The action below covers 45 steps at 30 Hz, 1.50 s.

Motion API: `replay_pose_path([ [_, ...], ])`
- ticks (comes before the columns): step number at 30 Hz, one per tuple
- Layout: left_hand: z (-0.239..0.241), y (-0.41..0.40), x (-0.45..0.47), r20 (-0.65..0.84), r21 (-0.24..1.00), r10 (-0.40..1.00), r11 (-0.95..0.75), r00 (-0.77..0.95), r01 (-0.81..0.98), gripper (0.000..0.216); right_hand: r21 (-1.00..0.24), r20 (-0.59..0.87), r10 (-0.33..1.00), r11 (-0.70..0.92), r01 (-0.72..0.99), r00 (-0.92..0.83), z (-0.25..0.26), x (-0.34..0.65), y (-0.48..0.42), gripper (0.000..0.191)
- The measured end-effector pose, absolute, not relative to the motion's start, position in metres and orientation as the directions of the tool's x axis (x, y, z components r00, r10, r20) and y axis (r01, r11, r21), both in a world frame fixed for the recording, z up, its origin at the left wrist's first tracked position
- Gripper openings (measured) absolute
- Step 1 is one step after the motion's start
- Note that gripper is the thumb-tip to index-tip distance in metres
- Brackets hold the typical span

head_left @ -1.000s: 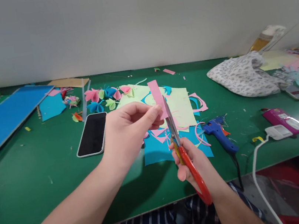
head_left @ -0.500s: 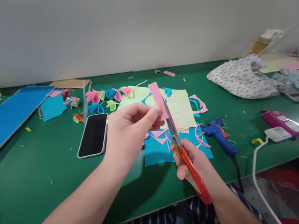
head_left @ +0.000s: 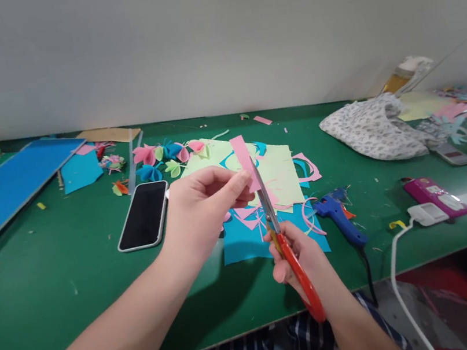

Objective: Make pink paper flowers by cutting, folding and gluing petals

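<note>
Between its thumb and fingers, my left hand (head_left: pixel 215 201) pinches a pink paper strip (head_left: pixel 241 153), which stands upright above the table. My right hand (head_left: pixel 302 252) is closed around the handles of red-handled scissors (head_left: pixel 300 273). The scissor blades lie close together along the strip's right edge; whether they touch it I cannot tell. Below the hands lie a pale green paper sheet (head_left: pixel 281 171) and a blue paper sheet (head_left: pixel 244 246), with pink and blue offcuts scattered on them. Several folded paper flowers (head_left: pixel 145 155) sit just behind my left hand.
A smartphone (head_left: pixel 143 215) lies left of my hand. To the right are a blue glue gun (head_left: pixel 340 214) with its cord, a purple device (head_left: pixel 432 195), a white adapter (head_left: pixel 427 214) and a patterned cloth (head_left: pixel 371 128). A long blue board (head_left: pixel 19 183) covers the left side.
The view has shifted slightly, so the table things sit a little lower and further left. Both hands keep their hold on the paper strip and the scissors. Part of another hand shows at the right edge.
</note>
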State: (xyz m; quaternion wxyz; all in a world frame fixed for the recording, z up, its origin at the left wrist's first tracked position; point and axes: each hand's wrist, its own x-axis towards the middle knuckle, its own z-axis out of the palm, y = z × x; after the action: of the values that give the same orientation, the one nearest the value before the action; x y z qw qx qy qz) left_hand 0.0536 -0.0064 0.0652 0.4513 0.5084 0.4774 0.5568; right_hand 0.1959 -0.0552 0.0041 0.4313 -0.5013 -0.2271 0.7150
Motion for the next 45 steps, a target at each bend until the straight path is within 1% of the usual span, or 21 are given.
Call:
replay_pose_path([
  [4, 0.064, -0.007, 0.054, 0.145, 0.989, 0.986, -0.146, -0.083, -0.004, 0.013, -0.787, -0.512, 0.853, -0.514, -0.341, -0.104, 0.002, 0.196, -0.054, 0.045],
  [9, 0.064, -0.007, 0.054, 0.189, 0.982, 0.981, -0.189, -0.048, 0.001, 0.011, -0.77, -0.537, 0.838, -0.533, -0.349, -0.095, -0.003, 0.197, -0.054, 0.049],
  [11, 0.065, -0.006, 0.054, 0.204, 0.979, 0.978, -0.204, -0.043, 0.01, 0.015, -0.808, -0.49, 0.866, -0.495, -0.32, -0.104, -0.004, 0.197, -0.055, 0.051],
  [14, 0.066, -0.005, 0.054, 0.218, 0.976, 0.972, -0.214, -0.092, 0.049, 0.016, -0.869, -0.391, 0.911, -0.413, -0.274, -0.133, -0.003, 0.198, -0.058, 0.062],
  [16, 0.065, -0.005, 0.053, 0.218, 0.975, 0.967, -0.209, -0.132, 0.081, 0.014, -0.87, -0.386, 0.911, -0.412, -0.273, -0.144, -0.001, 0.198, -0.058, 0.066],
  [20, 0.063, -0.005, 0.052, 0.213, 0.974, 0.964, -0.195, -0.157, 0.118, 0.014, -0.824, -0.459, 0.872, -0.489, -0.287, -0.169, 0.001, 0.199, -0.058, 0.059],
  [23, 0.062, -0.005, 0.052, 0.208, 0.976, 0.963, -0.195, -0.17, 0.093, 0.012, -0.845, -0.424, 0.872, -0.478, -0.241, -0.244, 0.003, 0.202, -0.06, 0.048],
  [25, 0.062, -0.006, 0.052, 0.209, 0.977, 0.962, -0.199, -0.178, 0.073, 0.011, -0.864, -0.387, 0.873, -0.455, -0.214, -0.296, 0.003, 0.203, -0.062, 0.046],
  [32, 0.066, -0.009, 0.054, 0.25, 0.966, 0.958, -0.239, -0.137, 0.097, 0.014, -0.854, -0.422, 0.849, -0.49, -0.177, -0.317, -0.004, 0.202, -0.061, 0.055],
  [36, 0.066, -0.01, 0.055, 0.252, 0.963, 0.961, -0.238, -0.109, 0.124, 0.014, -0.885, -0.369, 0.869, -0.437, -0.163, -0.329, -0.001, 0.203, -0.061, 0.078],
  [38, 0.065, -0.011, 0.055, 0.265, 0.958, 0.958, -0.249, -0.106, 0.145, 0.013, -0.897, -0.337, 0.883, -0.406, -0.172, -0.327, 0.001, 0.204, -0.062, 0.085],
  [45, 0.064, -0.012, 0.056, 0.263, 0.953, 0.962, -0.248, -0.071, 0.173, 0.014, -0.938, -0.251, 0.903, -0.316, -0.143, -0.349, -0.003, 0.207, -0.064, 0.083],
])
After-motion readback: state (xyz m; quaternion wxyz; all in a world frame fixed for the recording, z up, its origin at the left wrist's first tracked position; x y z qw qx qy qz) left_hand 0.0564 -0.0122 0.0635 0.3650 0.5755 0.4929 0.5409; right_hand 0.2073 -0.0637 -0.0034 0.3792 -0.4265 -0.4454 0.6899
